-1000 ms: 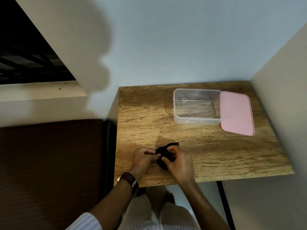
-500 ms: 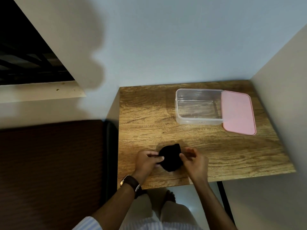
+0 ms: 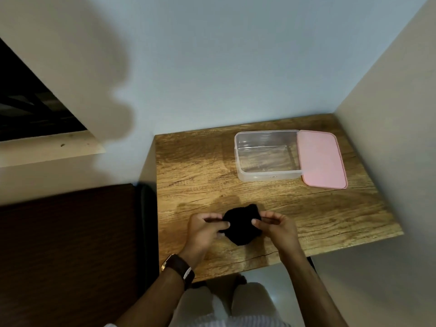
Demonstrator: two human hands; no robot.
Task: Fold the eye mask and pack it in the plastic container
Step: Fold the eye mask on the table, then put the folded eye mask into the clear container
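Note:
A black eye mask (image 3: 241,224) lies bunched near the front edge of the wooden table (image 3: 198,175). My left hand (image 3: 204,231) pinches its left side and my right hand (image 3: 274,226) pinches its right side, thumbs and fingers closed on the fabric. The clear plastic container (image 3: 267,155) stands open and empty at the back right of the table, well beyond my hands. Its pink lid (image 3: 320,159) lies flat against the container's right side.
The table sits in a corner, with a blue-grey wall behind and a beige wall (image 3: 389,114) on the right. A dark brown panel (image 3: 66,244) borders the table's left side. My left wrist bears a watch (image 3: 179,267).
My hands have drawn apart to the mask's two sides, and the mask now shows wider between them instead of being bunched under my fingers.

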